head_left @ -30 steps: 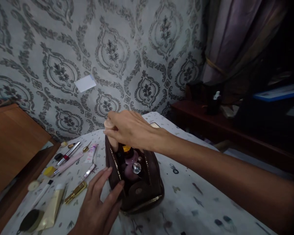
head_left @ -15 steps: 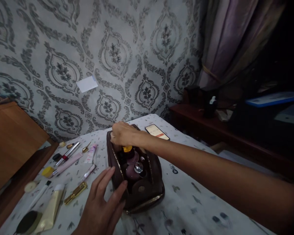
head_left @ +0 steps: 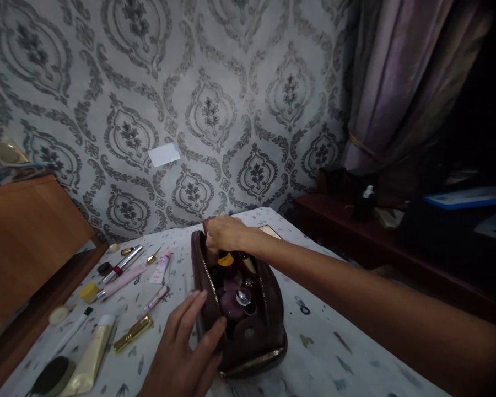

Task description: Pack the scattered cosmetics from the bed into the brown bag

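Observation:
A dark brown zip pouch point(head_left: 256, 339) lies open on the patterned tablecloth point(head_left: 334, 353). Inside it I see small bottles, one with a yellow cap point(head_left: 226, 258) and one with a round silver cap point(head_left: 242, 297). My left hand point(head_left: 190, 347) rests against the near left side of the pouch, thumb on its rim, fingers apart. My right hand point(head_left: 225, 234) reaches over the far end of the pouch with its fingers curled down into the opening. What those fingers hold is hidden.
Several cosmetics lie left of the pouch: a cream tube point(head_left: 91, 355), a gold tube point(head_left: 133, 332), a pink tube point(head_left: 122, 280), a lipstick point(head_left: 124, 263). A wooden cabinet point(head_left: 25, 242) stands at left, a dark shelf point(head_left: 376, 220) at right, and patterned wallpaper behind.
My right hand has gone down from above the pouch, where it held a pale bottle, to the far end of the opening. The bottle no longer shows. The view has tilted upward.

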### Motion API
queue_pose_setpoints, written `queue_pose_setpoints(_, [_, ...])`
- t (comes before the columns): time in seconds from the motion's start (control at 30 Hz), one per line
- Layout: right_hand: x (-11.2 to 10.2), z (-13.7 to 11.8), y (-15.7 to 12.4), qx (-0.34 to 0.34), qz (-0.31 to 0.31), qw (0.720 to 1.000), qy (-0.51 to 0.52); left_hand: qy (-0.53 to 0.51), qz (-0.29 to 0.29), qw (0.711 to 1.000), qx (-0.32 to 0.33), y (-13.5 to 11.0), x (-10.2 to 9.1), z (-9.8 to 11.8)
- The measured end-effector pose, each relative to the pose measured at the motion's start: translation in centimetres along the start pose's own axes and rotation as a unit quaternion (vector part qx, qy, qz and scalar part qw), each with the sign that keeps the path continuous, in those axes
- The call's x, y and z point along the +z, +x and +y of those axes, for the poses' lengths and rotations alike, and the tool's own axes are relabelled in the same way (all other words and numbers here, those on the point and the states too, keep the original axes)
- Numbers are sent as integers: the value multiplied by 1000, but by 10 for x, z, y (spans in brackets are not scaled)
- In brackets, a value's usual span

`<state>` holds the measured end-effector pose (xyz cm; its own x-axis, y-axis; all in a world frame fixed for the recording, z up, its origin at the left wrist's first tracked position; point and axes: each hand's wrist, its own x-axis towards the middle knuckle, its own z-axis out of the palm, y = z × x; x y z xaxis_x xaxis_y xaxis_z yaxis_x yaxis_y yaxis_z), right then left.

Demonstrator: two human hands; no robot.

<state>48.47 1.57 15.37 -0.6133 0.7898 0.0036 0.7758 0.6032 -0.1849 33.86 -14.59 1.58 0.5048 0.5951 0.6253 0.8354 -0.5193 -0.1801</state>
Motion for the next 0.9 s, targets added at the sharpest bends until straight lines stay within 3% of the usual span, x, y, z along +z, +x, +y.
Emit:
queue_pose_setpoints(0.57, [-2, 8, -4, 2, 12, 1000, 15, -6, 2, 1000, -10, -1, 1, 1])
queue_pose_setpoints(0.7, [-3, 15, -2, 0, 40, 999, 9, -19, 21, 1000, 4, -1, 4, 0])
queue_pose_setpoints(0.9, [-3, 29, -4, -19, 104, 994, 12, -18, 21, 999, -27, 0, 2, 3])
